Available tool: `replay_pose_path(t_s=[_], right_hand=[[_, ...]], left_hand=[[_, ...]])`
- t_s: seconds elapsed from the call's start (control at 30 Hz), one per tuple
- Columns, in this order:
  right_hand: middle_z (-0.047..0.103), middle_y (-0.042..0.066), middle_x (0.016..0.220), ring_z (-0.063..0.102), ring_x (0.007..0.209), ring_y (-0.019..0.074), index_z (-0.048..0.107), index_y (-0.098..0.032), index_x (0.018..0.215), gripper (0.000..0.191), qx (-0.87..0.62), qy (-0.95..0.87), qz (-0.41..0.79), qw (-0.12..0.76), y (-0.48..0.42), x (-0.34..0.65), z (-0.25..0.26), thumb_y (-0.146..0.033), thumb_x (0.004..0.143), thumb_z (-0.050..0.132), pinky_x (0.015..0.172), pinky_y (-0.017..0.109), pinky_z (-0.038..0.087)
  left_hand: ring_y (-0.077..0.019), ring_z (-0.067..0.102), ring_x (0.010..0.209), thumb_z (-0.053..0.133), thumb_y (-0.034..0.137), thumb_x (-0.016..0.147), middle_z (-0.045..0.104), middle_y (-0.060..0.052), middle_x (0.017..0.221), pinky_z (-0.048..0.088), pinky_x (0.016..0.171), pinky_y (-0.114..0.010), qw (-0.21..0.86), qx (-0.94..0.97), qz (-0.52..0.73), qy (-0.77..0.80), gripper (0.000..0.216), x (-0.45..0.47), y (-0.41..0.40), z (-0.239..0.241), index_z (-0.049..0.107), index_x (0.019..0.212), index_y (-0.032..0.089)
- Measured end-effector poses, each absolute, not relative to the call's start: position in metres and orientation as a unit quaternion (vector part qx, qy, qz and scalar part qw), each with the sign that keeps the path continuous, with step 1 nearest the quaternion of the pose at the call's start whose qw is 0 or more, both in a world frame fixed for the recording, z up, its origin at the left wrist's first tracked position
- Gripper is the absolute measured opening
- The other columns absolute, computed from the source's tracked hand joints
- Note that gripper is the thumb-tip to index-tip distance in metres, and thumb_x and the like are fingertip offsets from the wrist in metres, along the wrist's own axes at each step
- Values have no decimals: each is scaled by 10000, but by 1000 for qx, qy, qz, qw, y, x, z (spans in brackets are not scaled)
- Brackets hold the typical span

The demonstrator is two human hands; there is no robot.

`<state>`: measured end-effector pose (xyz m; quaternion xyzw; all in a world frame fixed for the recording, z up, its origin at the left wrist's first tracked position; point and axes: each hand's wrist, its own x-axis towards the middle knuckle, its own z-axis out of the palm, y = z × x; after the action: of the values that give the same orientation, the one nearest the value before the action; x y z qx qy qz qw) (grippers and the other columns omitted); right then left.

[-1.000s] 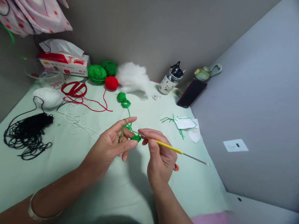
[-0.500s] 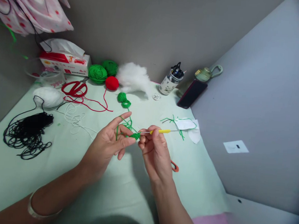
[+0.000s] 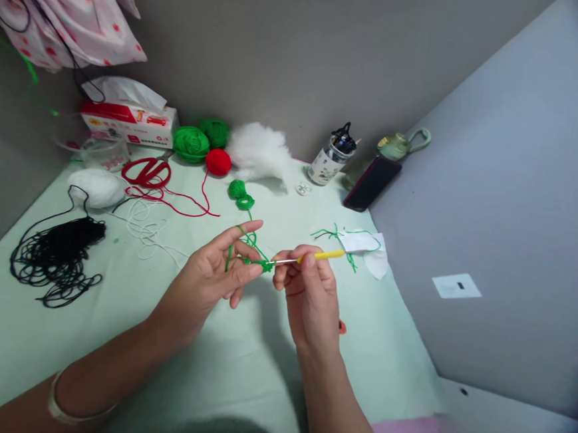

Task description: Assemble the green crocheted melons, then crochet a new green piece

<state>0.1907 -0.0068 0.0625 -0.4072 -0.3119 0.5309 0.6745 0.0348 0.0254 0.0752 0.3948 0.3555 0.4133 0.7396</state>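
Note:
Between thumb and fingers my left hand [image 3: 217, 271] pinches a small green crochet piece [image 3: 266, 266]. Green yarn runs over its raised index finger and down to the piece. My right hand [image 3: 311, 285] is closed around a crochet hook [image 3: 322, 256] with a yellow handle. The hook's thin metal shaft points left, and its tip meets the green stitches. Beyond the hands lies a small green yarn ball [image 3: 237, 189] beside a green crocheted ring [image 3: 245, 202]; a strand trails from there toward my left hand.
Red-handled scissors [image 3: 147, 172], a white yarn ball [image 3: 97, 188] and tangled black yarn [image 3: 61, 252] lie at left. Along the back are a tissue pack [image 3: 131, 124], green yarn balls [image 3: 191, 144], a red ball [image 3: 218, 162], white stuffing [image 3: 259, 151], a pen jar [image 3: 329, 163] and a phone [image 3: 373, 184].
My right hand has shifted slightly right and down with the hook, so more of its shaft shows. The left hand keeps its pinch, with the green piece turned a little.

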Motion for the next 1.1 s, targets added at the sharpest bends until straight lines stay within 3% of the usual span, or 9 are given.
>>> replay_pose_path(t_s=[0.17, 0.37, 0.57, 0.67, 0.77, 0.93, 1.1], right_hand=[[775, 31, 897, 678, 673, 127, 714, -222, 922, 192, -431, -407, 433, 679, -14, 190, 63, -344, 1009, 594, 626, 269, 544], [777, 56, 964, 736, 872, 213, 737, -275, 1051, 214, -467, -597, 191, 624, -25, 187, 61, -189, 1015, 545, 733, 381, 595], [766, 70, 1141, 749, 976, 238, 688, -359, 1286, 449, -461, -699, 57, 544, -31, 191, 53, -84, 935, 629, 765, 395, 623], [768, 42, 1130, 744, 1024, 244, 706, -416, 1273, 502, -489, -705, 58, 510, -32, 192, 50, -85, 896, 691, 823, 395, 633], [767, 46, 1068, 738, 982, 232, 743, -388, 1218, 420, -474, -679, 81, 554, -30, 192, 53, -104, 917, 673, 798, 385, 623], [723, 33, 863, 673, 697, 159, 770, -264, 992, 188, -461, -504, 279, 674, -20, 191, 62, -226, 1004, 586, 629, 327, 553], [709, 38, 873, 649, 711, 155, 769, -235, 923, 169, -447, -459, 360, 678, -16, 190, 60, -322, 980, 636, 651, 324, 538]], left_hand=[[-38, 477, 516, 822, 269, 832, 592, 40, 905, 427, 436, -169, 707, 425, 420, 378, 560, 34, 24, 76, 640, 1362, 287], [-50, 460, 524, 805, 214, 821, 614, 38, 879, 454, 470, -177, 654, 448, 453, 408, 573, 37, 21, 78, 640, 1366, 274], [-46, 462, 503, 836, 164, 766, 630, 42, 838, 439, 475, -175, 657, 423, 471, 409, 644, 40, 16, 80, 630, 1367, 264], [-18, 408, 430, 865, 190, 734, 617, 50, 851, 371, 390, -167, 750, 354, 425, 363, 731, 40, 17, 79, 587, 1406, 265], [25, 269, 388, 868, 234, 749, 608, 39, 848, 271, 341, -144, 820, 277, 365, 342, 655, 38, 22, 80, 613, 1351, 194], [33, 233, 401, 837, 183, 790, 590, 51, 817, 238, 344, -121, 808, 281, 392, 340, 563, 36, 26, 85, 635, 1315, 177], [13, 287, 420, 800, 220, 839, 585, 50, 840, 290, 355, -130, 780, 328, 405, 347, 513, 38, 25, 79, 638, 1326, 216]])
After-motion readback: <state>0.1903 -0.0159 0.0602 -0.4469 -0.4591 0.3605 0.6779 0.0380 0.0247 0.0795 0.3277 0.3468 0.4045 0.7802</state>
